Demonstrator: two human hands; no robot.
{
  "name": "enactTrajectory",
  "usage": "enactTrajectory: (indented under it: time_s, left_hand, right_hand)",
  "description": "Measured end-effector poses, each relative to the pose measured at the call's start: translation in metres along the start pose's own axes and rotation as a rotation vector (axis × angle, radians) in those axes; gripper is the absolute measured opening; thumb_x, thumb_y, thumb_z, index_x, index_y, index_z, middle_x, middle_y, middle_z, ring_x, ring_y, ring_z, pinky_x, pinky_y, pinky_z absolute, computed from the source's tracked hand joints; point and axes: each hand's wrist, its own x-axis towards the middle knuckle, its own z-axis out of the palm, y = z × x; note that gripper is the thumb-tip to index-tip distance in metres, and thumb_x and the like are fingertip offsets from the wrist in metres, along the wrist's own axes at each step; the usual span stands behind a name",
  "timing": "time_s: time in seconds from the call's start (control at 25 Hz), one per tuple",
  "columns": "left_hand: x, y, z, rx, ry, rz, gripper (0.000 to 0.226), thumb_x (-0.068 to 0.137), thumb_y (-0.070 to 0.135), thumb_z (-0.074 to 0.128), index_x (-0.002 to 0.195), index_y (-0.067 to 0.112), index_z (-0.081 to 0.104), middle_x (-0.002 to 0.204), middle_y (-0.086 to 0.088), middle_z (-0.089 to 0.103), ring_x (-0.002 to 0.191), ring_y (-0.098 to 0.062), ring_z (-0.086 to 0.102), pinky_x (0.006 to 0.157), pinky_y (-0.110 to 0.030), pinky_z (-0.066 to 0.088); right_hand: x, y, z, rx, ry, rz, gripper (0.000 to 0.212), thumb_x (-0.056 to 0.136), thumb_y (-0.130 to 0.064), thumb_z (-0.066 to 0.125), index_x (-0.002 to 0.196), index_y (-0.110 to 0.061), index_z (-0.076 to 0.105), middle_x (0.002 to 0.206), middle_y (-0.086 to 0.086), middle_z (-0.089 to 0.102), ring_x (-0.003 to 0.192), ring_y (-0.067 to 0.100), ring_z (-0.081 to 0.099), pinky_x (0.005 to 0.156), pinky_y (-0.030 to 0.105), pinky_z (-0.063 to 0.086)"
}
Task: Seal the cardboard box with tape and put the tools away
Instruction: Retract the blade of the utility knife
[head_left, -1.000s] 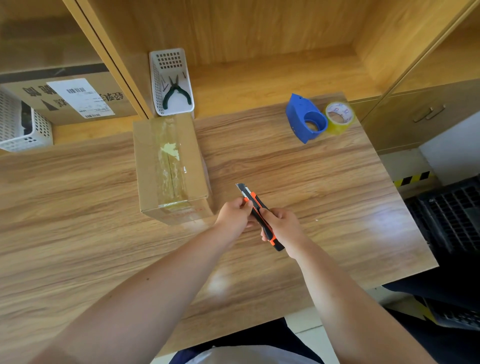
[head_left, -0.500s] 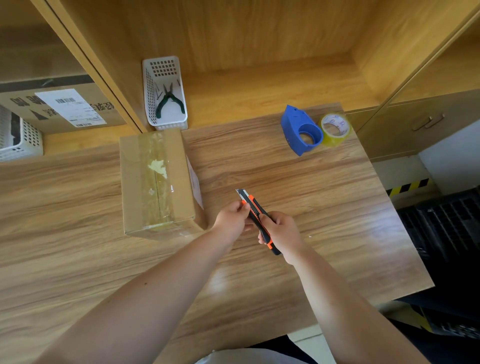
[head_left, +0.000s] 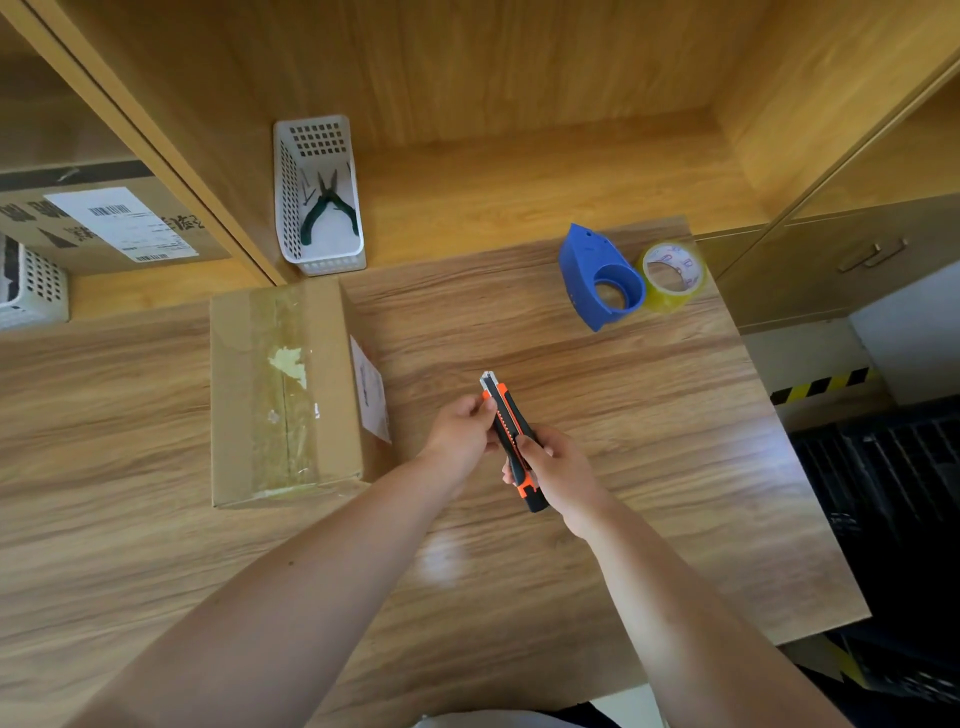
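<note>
An orange and black utility knife (head_left: 506, 421) is held above the table by both hands. My right hand (head_left: 556, 470) grips its handle with the thumb on the slider. My left hand (head_left: 462, 431) pinches the front end near the metal tip. The cardboard box (head_left: 283, 392) lies closed on the table to the left, with clear tape along its top seam. A blue tape dispenser (head_left: 597, 278) and a yellowish tape roll (head_left: 672, 275) stand at the table's far right.
A white perforated basket (head_left: 317, 140) with green-handled pliers (head_left: 324, 208) sits on the shelf behind the box. A labelled carton (head_left: 104, 223) and another white basket (head_left: 31, 286) occupy the left shelf. Drawers (head_left: 852, 260) stand to the right. The table edge (head_left: 810, 519) runs down the right side.
The view has shifted down and right, so the scene sits lower in frame. The knife now points more upright. Both hands stay on it.
</note>
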Motion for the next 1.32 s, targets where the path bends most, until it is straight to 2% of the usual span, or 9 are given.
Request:
enactTrajectory:
  time_s: [0.12, 0.32, 0.4, 0.52, 0.64, 0.76, 1.04, 1.2, 1.32]
  left_hand:
    - [0.010, 0.007, 0.004, -0.009, 0.001, 0.005, 0.024, 0.103, 0.019, 0.043, 0.105, 0.005, 0.063, 0.099, -0.017, 0.070, 0.084, -0.026, 0.068, 0.086, -0.036, 0.057]
    - [0.022, 0.017, 0.011, 0.013, 0.021, 0.019, 0.021, 0.103, 0.018, 0.043, 0.102, 0.008, 0.062, 0.085, -0.007, 0.067, 0.072, -0.016, 0.066, 0.062, -0.019, 0.057]
    - [0.027, 0.019, 0.014, 0.017, 0.038, 0.014, 0.022, 0.103, 0.020, 0.044, 0.095, 0.013, 0.063, 0.086, -0.008, 0.068, 0.078, -0.022, 0.067, 0.074, -0.030, 0.059]
    - [0.033, 0.021, 0.017, 0.027, 0.077, -0.001, 0.026, 0.101, 0.026, 0.047, 0.085, 0.019, 0.066, 0.091, -0.012, 0.070, 0.096, -0.037, 0.068, 0.093, -0.049, 0.054]
    - [0.036, 0.018, 0.020, 0.038, 0.089, -0.016, 0.027, 0.100, 0.026, 0.048, 0.081, 0.020, 0.067, 0.090, -0.013, 0.069, 0.103, -0.042, 0.066, 0.094, -0.054, 0.052]
    - [0.038, 0.014, 0.023, 0.006, 0.114, -0.027, 0.026, 0.100, 0.026, 0.049, 0.081, 0.018, 0.066, 0.090, -0.014, 0.067, 0.091, -0.035, 0.067, 0.094, -0.055, 0.051]
    - [0.046, 0.032, 0.033, -0.148, 0.180, -0.016, 0.018, 0.097, 0.029, 0.055, 0.083, 0.023, 0.065, 0.085, -0.004, 0.065, 0.079, -0.021, 0.058, 0.066, -0.030, 0.046]
    - [0.058, 0.049, 0.039, -0.311, 0.198, -0.044, 0.011, 0.097, 0.023, 0.056, 0.090, 0.023, 0.064, 0.079, 0.001, 0.065, 0.073, -0.015, 0.062, 0.069, -0.027, 0.053]
    - [0.075, 0.065, 0.042, -0.360, 0.210, -0.057, 0.013, 0.097, 0.025, 0.058, 0.108, 0.024, 0.064, 0.093, -0.001, 0.069, 0.087, -0.018, 0.065, 0.080, -0.031, 0.056]
  right_hand:
    - [0.009, -0.003, -0.006, 0.005, -0.040, 0.002, 0.020, 0.100, -0.012, 0.039, 0.098, -0.006, 0.059, 0.071, 0.009, 0.066, 0.065, 0.018, 0.063, 0.061, 0.024, 0.047]
    - [0.022, -0.006, -0.017, 0.032, -0.104, -0.003, 0.021, 0.100, -0.008, 0.038, 0.107, -0.003, 0.056, 0.076, 0.011, 0.066, 0.071, 0.024, 0.061, 0.068, 0.032, 0.049]
    - [0.025, -0.009, -0.020, 0.068, -0.138, 0.008, 0.021, 0.100, -0.006, 0.038, 0.107, -0.006, 0.057, 0.080, 0.013, 0.065, 0.076, 0.027, 0.061, 0.074, 0.039, 0.051]
    - [0.027, -0.015, -0.025, 0.119, -0.195, 0.039, 0.024, 0.099, 0.001, 0.037, 0.107, -0.011, 0.057, 0.089, 0.015, 0.064, 0.079, 0.025, 0.063, 0.068, 0.030, 0.055]
    - [0.028, -0.015, -0.030, 0.148, -0.259, 0.058, 0.028, 0.097, 0.006, 0.037, 0.117, -0.006, 0.054, 0.094, 0.018, 0.062, 0.085, 0.025, 0.063, 0.071, 0.031, 0.055]
    - [0.030, -0.014, -0.035, 0.189, -0.275, 0.090, 0.030, 0.098, 0.006, 0.040, 0.121, -0.007, 0.053, 0.098, 0.017, 0.063, 0.089, 0.023, 0.064, 0.075, 0.035, 0.056]
    - [0.035, -0.012, -0.041, 0.298, -0.214, 0.141, 0.016, 0.097, -0.007, 0.054, 0.113, -0.006, 0.054, 0.094, 0.014, 0.057, 0.085, 0.029, 0.064, 0.073, 0.044, 0.060]
    - [0.045, -0.009, -0.044, 0.273, 0.010, 0.046, 0.025, 0.090, 0.002, 0.061, 0.109, -0.013, 0.060, 0.095, 0.010, 0.067, 0.086, 0.024, 0.068, 0.083, 0.046, 0.059]
    - [0.056, -0.010, -0.052, 0.317, 0.095, 0.021, 0.030, 0.086, 0.012, 0.059, 0.103, -0.012, 0.063, 0.097, 0.010, 0.071, 0.084, 0.018, 0.071, 0.080, 0.036, 0.059]
